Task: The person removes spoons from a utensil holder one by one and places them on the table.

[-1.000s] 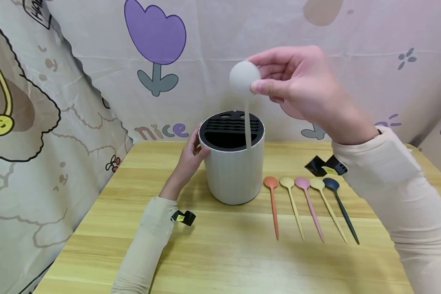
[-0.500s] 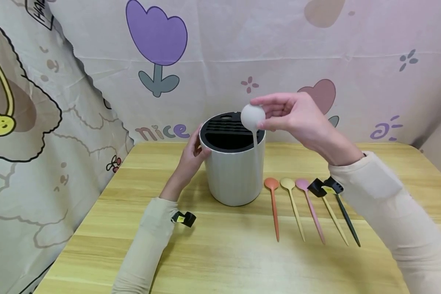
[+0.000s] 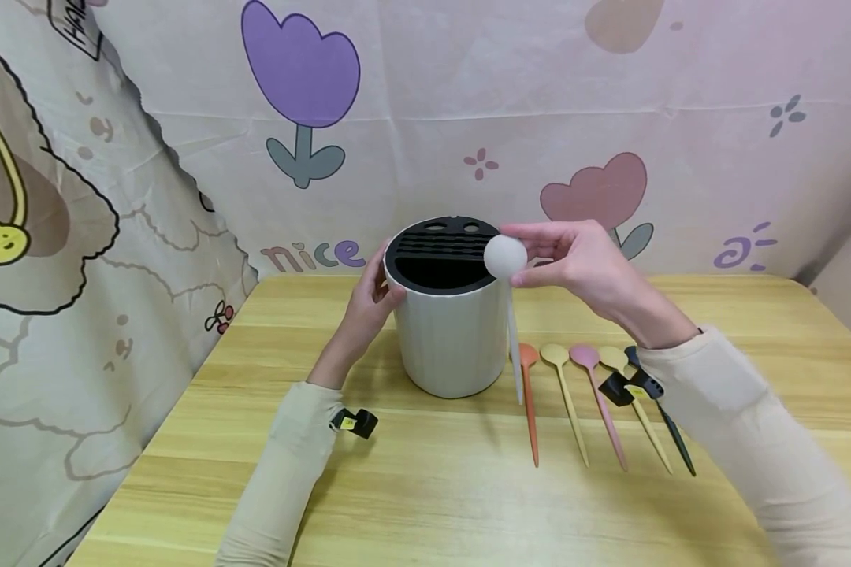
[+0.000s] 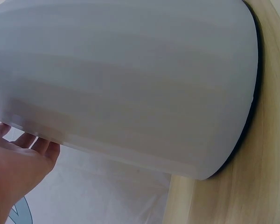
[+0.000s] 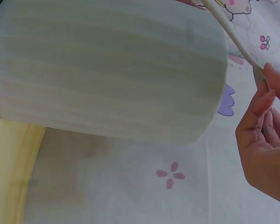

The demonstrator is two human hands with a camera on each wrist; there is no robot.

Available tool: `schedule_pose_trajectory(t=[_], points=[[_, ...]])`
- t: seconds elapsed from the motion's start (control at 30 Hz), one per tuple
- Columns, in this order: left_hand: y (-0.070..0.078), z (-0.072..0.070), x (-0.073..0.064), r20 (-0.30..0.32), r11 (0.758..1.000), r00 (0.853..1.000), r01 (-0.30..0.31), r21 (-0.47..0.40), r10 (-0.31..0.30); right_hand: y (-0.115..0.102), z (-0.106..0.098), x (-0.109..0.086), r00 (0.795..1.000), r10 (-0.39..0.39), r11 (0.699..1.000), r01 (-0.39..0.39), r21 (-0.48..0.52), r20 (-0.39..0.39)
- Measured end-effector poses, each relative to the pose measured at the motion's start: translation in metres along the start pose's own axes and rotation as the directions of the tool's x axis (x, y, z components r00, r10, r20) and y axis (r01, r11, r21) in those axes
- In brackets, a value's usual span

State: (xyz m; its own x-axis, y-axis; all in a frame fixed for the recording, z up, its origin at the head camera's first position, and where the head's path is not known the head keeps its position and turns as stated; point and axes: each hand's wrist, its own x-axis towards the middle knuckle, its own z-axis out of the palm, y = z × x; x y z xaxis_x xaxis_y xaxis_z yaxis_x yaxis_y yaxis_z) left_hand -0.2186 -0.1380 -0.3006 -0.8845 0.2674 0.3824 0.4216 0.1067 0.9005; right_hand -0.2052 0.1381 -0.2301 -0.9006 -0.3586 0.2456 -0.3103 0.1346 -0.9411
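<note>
My right hand (image 3: 589, 272) pinches a white spoon (image 3: 505, 257) by its round bowl, thumb below and fingers above. The spoon's handle points down, in front of the right side of a white utensil holder (image 3: 450, 339). My left hand (image 3: 362, 315) grips the holder's left side near the top, thumb toward the front. The holder stands upright, with a black slotted lid (image 3: 443, 246). In the left wrist view, the left fingers (image 4: 49, 150) touch its white wall. The right wrist view shows the spoon's handle (image 5: 231, 35) slanting away from the fingers.
To the right of the holder, several spoons lie in a row on the wooden table (image 3: 425, 488): an orange spoon (image 3: 529, 409), yellow ones, a pink spoon (image 3: 599, 405) and a dark blue spoon (image 3: 677, 441). Behind the table hangs a printed cloth (image 3: 411, 118).
My right hand has lowered the white spoon and moved it slightly right, from above the holder's lid to beside its right rim. The left hand and holder have stayed put.
</note>
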Motion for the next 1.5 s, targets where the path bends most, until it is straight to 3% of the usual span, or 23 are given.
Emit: schedule_pose_trajectory(t=[0.73,1.0,1.37,1.5], points=[[0.000,0.002,-0.001,-0.005,1.000,1.000,-0.001,-0.009,0.001,0.048,-0.017,-0.027,0.993,0.105,0.994,-0.103,-0.041,0.048],[0.000,0.004,0.001,0.006,1.000,1.000,-0.007,-0.016,0.007,0.074,-0.042,-0.039,0.990,0.141,0.989,-0.141,-0.052,0.000],[0.001,0.003,0.001,-0.002,1.000,1.000,-0.016,-0.015,0.016,0.100,-0.067,-0.043,0.973,0.209,0.974,-0.198,-0.107,0.099],[0.000,0.002,0.000,-0.003,1.000,1.000,-0.017,-0.011,0.017,0.104,-0.074,-0.045,0.971,0.215,0.970,-0.199,-0.142,0.103]])
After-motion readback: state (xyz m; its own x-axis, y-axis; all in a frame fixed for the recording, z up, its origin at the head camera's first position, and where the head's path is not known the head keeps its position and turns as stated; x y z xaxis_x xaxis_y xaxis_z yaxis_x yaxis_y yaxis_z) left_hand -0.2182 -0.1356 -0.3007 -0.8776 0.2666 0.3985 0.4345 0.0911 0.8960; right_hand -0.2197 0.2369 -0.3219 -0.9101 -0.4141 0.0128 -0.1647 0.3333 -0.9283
